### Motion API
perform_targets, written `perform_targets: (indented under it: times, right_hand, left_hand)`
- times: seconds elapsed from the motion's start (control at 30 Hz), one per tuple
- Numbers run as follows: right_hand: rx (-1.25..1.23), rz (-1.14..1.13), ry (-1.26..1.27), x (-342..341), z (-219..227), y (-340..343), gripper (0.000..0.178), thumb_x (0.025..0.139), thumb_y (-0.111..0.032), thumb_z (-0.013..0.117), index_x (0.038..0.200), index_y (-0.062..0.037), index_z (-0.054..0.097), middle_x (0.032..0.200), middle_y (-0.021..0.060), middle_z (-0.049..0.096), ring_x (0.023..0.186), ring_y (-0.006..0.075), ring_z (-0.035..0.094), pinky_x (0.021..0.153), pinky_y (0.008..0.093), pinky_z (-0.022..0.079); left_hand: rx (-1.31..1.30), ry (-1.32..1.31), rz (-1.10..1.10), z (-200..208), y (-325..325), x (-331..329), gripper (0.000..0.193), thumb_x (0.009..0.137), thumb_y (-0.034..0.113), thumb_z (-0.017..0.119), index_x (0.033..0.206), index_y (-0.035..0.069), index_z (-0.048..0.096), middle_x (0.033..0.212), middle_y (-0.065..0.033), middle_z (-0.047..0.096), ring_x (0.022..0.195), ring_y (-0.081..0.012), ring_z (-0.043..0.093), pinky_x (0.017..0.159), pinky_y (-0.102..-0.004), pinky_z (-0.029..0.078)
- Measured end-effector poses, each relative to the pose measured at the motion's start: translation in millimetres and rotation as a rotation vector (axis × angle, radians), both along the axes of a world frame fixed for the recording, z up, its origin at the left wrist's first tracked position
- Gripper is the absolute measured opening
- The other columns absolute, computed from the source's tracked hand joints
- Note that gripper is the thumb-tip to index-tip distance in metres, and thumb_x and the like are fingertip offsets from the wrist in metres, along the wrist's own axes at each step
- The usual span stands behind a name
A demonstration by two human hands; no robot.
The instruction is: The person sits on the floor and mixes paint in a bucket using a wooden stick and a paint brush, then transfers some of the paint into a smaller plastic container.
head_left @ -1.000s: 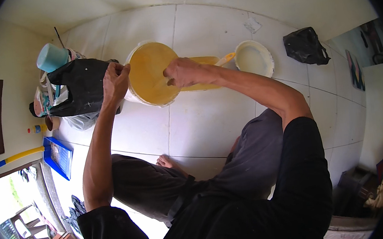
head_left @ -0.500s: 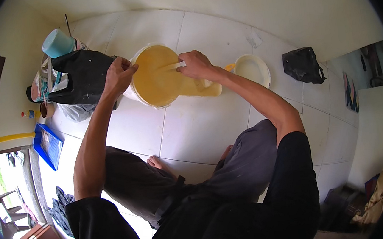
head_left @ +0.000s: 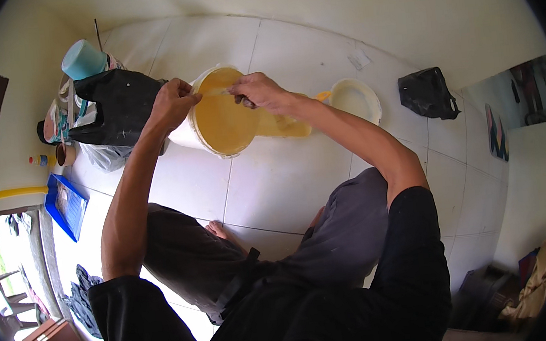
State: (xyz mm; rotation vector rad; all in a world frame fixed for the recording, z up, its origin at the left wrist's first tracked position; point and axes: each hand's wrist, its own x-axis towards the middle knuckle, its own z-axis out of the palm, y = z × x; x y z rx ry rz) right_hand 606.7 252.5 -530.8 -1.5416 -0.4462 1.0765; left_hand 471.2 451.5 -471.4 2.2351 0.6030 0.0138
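A white bucket [head_left: 200, 133] with yellow paint coating its inside is tilted in front of me on the tiled floor. My left hand [head_left: 175, 105] is closed on the bucket's left rim, thumb toward the opening. Over the bucket's mouth, my right hand [head_left: 259, 93] pinches a pale flat stick, its far end reaching toward the left rim. Most of the stick is hidden by my fingers or blurred. Just right of the bucket lies a yellow tray [head_left: 292, 128], partly behind my right wrist.
A round white lid [head_left: 354, 100] lies beyond my right forearm, a black bag [head_left: 428, 94] farther right. To the left are a large black plastic bag [head_left: 119, 109], a light blue pail [head_left: 83, 60] and a blue dustpan [head_left: 69, 206]. A wall rises behind the bucket.
My right hand has moved left over the bucket, carrying the stick toward the left rim. The bucket looks tipped a little more, with my left hand still on its rim.
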Motion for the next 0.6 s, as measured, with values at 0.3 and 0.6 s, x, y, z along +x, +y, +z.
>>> perform_targets:
  times: [0.3,0.6]
  right_hand:
    - [0.117,-0.019,0.173,-14,0,7,0.023,0.098,-0.023,0.065,0.085,-0.0028,0.065,0.07,0.0019,0.058,0.059,0.0095,0.05,0.053,0.0268,0.038]
    - [0.201,-0.024,0.213,-2,6,3,0.02,0.098,-0.024,0.068,0.096,-0.0036,0.068,0.081,-0.0003,0.063,0.064,0.0061,0.049,0.059,0.0234,0.04]
  left_hand:
    - [0.057,-0.067,-0.046,4,-9,0,0.033,0.082,0.019,0.079,0.101,-0.005,0.065,0.086,-0.01,0.067,0.078,-0.0173,0.062,0.074,-0.0312,0.05]
    - [0.232,-0.096,-0.078,18,-31,10,0.036,0.078,0.018,0.082,0.099,-0.003,0.062,0.083,-0.0126,0.065,0.077,-0.0249,0.063,0.073,-0.0364,0.051]
